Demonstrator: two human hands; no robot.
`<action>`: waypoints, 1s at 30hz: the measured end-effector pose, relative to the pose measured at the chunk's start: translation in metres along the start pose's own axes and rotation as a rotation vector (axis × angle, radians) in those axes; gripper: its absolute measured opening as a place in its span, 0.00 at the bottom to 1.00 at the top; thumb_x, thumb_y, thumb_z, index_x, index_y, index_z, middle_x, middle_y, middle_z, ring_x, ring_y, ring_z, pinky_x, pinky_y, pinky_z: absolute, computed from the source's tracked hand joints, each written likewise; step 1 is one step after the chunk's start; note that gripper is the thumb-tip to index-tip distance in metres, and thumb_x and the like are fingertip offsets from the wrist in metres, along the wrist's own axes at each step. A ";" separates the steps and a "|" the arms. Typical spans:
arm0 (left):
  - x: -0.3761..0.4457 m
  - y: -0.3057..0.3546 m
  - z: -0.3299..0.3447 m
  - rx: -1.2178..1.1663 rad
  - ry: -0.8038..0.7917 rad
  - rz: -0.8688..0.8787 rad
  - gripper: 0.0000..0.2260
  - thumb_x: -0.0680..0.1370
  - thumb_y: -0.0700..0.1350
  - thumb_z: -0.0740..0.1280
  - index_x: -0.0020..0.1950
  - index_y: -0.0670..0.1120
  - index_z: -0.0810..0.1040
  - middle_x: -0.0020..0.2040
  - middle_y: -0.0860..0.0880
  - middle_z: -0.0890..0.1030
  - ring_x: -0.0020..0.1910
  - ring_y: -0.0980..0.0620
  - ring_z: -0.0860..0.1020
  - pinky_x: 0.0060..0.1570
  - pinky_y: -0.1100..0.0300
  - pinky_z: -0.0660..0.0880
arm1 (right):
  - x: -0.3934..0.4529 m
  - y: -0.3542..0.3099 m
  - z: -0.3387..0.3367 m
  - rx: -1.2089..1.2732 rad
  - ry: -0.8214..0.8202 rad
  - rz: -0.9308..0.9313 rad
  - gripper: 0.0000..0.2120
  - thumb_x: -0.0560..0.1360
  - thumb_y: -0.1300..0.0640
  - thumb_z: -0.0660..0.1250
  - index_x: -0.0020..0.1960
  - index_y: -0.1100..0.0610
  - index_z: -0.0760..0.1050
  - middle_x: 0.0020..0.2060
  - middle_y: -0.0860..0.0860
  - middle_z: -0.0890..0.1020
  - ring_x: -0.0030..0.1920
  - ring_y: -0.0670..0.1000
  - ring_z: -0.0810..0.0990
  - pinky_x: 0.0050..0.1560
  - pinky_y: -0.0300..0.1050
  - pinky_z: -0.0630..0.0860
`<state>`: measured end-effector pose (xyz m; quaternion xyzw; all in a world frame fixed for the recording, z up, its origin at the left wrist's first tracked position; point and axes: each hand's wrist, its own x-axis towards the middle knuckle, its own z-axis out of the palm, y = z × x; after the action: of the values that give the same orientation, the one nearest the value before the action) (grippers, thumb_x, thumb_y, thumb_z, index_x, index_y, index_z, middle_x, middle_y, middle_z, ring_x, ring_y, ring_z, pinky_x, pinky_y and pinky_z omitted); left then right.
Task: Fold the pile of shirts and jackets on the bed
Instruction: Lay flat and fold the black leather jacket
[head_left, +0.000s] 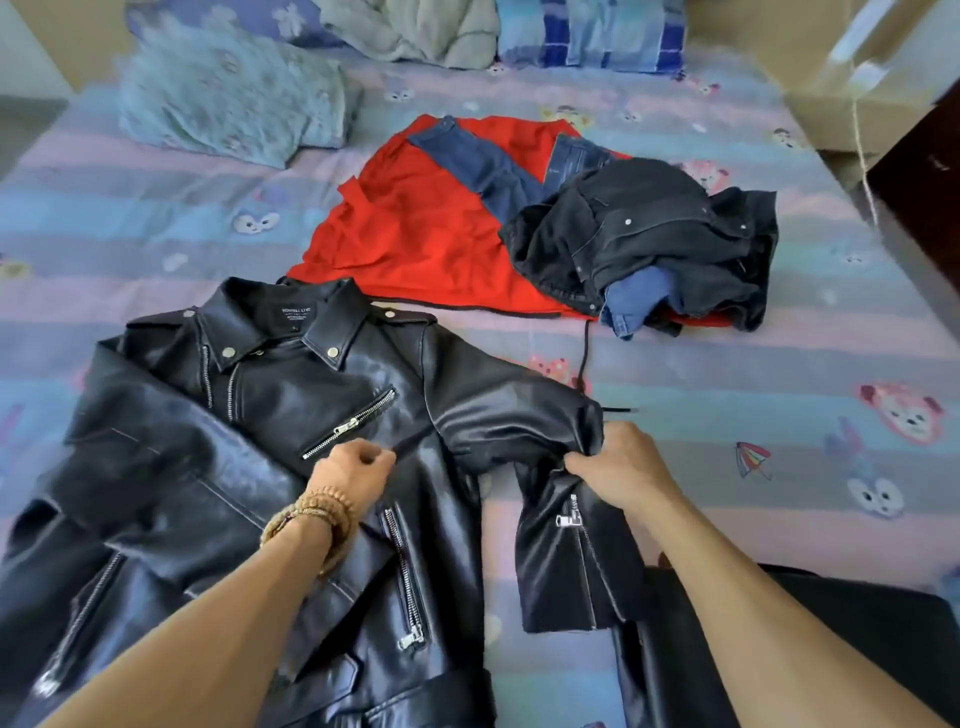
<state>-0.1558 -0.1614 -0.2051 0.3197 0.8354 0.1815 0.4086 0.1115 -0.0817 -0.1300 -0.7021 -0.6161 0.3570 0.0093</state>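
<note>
Fingers of the left hand (349, 475) curl into a loose fist resting on the chest of the black leather jacket (270, 457), seemingly nipping a crease; the right hand (621, 467) pinches the bent sleeve (561, 519). Face up, the jacket lies on the patterned bedsheet (779, 395), with the unfolded pile (545, 223) of red and denim garments beyond it

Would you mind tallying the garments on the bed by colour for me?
Black: 2, the leather jacket that both hands hold and the denim jacket on the pile
Red: 1, the red garment
Blue: 2, the blue denim piece across the red one and the blue piece under the black denim
Total: 5 that I can tell apart
</note>
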 end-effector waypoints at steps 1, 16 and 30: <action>-0.001 -0.008 -0.006 -0.097 -0.035 0.015 0.12 0.71 0.56 0.70 0.48 0.50 0.82 0.45 0.47 0.84 0.45 0.46 0.80 0.57 0.52 0.77 | -0.010 -0.021 -0.003 -0.044 -0.019 -0.060 0.12 0.69 0.53 0.73 0.46 0.60 0.77 0.40 0.54 0.82 0.44 0.58 0.81 0.45 0.49 0.78; -0.040 -0.165 -0.179 -0.360 -0.074 -0.326 0.47 0.54 0.75 0.69 0.61 0.43 0.78 0.51 0.47 0.81 0.47 0.50 0.78 0.51 0.56 0.75 | -0.072 -0.232 0.177 -0.282 -0.545 -0.365 0.28 0.80 0.46 0.57 0.76 0.57 0.62 0.74 0.53 0.66 0.72 0.56 0.67 0.64 0.49 0.66; 0.029 -0.165 -0.119 0.634 0.548 0.186 0.36 0.65 0.47 0.72 0.73 0.48 0.67 0.72 0.42 0.67 0.74 0.38 0.58 0.69 0.35 0.50 | 0.026 -0.141 0.193 -0.667 0.110 -0.781 0.26 0.76 0.44 0.51 0.65 0.54 0.76 0.61 0.56 0.78 0.62 0.60 0.76 0.55 0.56 0.74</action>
<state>-0.3276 -0.2671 -0.2433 0.4433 0.8952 0.0302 0.0349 -0.1087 -0.1075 -0.2229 -0.4022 -0.9112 0.0735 -0.0503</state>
